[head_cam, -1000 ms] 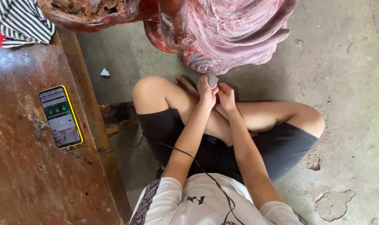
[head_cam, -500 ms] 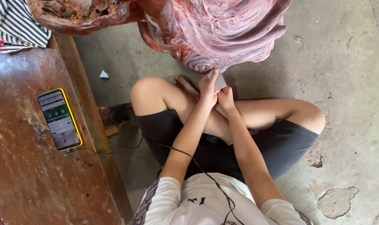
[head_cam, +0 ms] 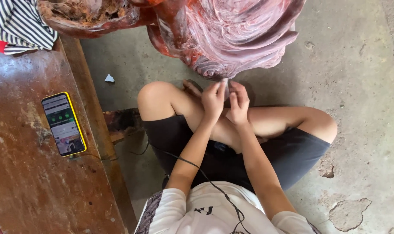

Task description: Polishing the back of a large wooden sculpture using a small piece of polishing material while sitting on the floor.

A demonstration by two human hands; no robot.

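Right under the lower edge of the carving [head_cam: 231,39], a small pale scrap [head_cam: 226,86] sits pinched between the two hands, pressed up against the wood. The left hand [head_cam: 213,100] lies at its 8 o'clock, fingers curled shut on the scrap; the right hand [head_cam: 239,103] lies at its 4 o'clock, fingertips closed on it too. Both hands touch each other at the thumbs.

Most of the scrap is covered by the fingers, so its shape and kind cannot be made out. The carving is cut off by the top edge of the view. At 6 o'clock from the hands are crossed bare legs and dark shorts, with a black cable [head_cam: 205,177] running down over the white shirt. Well apart, at 9 o'clock, a phone [head_cam: 63,124] in a yellow case lies face up on a worn brown surface [head_cam: 32,186]. A striped cloth [head_cam: 19,24] is cut off at 10 o'clock. The concrete floor [head_cam: 357,86] shows chipped patches at 4 o'clock.
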